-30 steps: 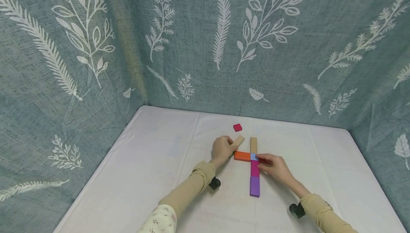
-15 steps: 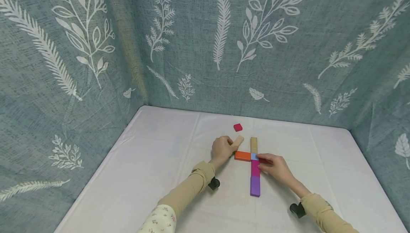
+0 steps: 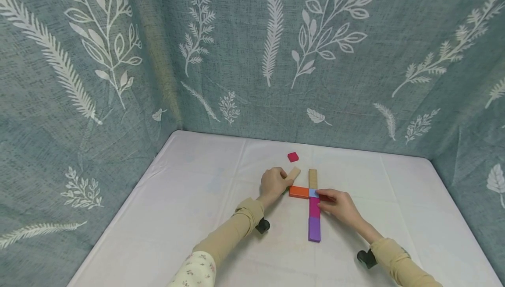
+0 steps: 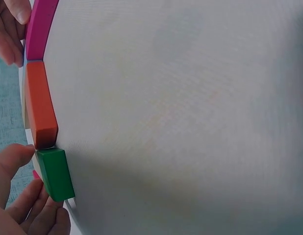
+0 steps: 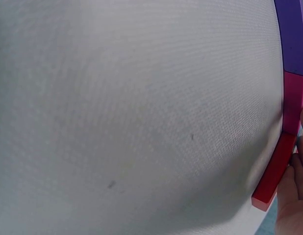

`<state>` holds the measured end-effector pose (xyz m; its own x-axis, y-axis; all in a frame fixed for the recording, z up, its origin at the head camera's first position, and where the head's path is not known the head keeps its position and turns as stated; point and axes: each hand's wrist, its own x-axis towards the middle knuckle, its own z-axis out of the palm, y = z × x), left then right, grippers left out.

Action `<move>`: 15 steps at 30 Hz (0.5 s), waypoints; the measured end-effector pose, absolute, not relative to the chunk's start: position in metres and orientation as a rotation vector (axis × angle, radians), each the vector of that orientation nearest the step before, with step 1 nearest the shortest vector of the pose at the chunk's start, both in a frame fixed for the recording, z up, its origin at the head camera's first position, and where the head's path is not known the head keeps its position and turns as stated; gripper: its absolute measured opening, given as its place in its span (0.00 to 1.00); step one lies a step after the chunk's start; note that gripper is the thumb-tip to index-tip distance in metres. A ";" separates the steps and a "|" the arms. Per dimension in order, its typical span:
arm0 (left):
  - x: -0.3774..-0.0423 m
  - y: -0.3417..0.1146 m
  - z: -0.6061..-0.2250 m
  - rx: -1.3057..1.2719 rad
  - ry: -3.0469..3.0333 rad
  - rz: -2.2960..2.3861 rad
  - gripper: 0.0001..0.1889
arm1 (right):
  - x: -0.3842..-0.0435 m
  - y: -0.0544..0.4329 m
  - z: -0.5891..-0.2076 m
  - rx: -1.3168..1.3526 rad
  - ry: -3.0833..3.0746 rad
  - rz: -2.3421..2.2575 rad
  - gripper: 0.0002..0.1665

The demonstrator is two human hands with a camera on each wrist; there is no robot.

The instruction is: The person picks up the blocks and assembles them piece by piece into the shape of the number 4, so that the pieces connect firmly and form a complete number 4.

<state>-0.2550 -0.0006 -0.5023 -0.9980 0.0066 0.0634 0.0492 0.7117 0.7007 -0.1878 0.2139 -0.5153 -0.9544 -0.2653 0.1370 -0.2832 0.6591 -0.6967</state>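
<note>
Coloured blocks lie joined in a cross on the white-covered table. My left hand (image 3: 273, 185) is at its left end, holding a green block (image 4: 54, 174) between thumb and fingers against the end of the orange block (image 3: 299, 192). A pale wooden block (image 3: 293, 173) sticks out beyond that hand. My right hand (image 3: 340, 207) grips a red block (image 5: 275, 169) on the other side, partly hidden under the fingers. Its fingertips reach the light blue cube (image 3: 312, 192) and the edge of the magenta block (image 3: 314, 207). A purple block (image 3: 314, 229) forms the near end.
A ridged tan wooden block (image 3: 313, 178) forms the far arm of the cross. Farther back lies a small crimson block (image 3: 293, 157). The white cloth (image 3: 197, 182) ends at a teal curtain (image 3: 244, 116) with white leaf prints behind and at the sides.
Both hands stay almost where they were. Slightly less of the green block shows beside the left hand, and the left forearm has shifted a touch to the left.
</note>
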 end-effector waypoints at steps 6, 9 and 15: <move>-0.258 -0.002 -0.502 -0.061 -2.823 -1.216 0.11 | -0.188 0.214 -0.514 0.464 -2.838 1.212 0.23; -0.261 -0.003 -0.502 -0.067 -2.793 -1.232 0.11 | -0.187 0.214 -0.514 0.468 -2.836 1.206 0.23; -0.274 -0.005 -0.495 -0.123 -2.758 -1.205 0.13 | -0.187 0.215 -0.515 0.498 -2.817 1.196 0.23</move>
<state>-0.2740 -0.0050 -0.4955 -0.9883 0.0230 0.1510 0.1264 0.6780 0.7241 -0.1871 0.2145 -0.5151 -0.9476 -0.2758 0.1612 -0.3075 0.6508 -0.6942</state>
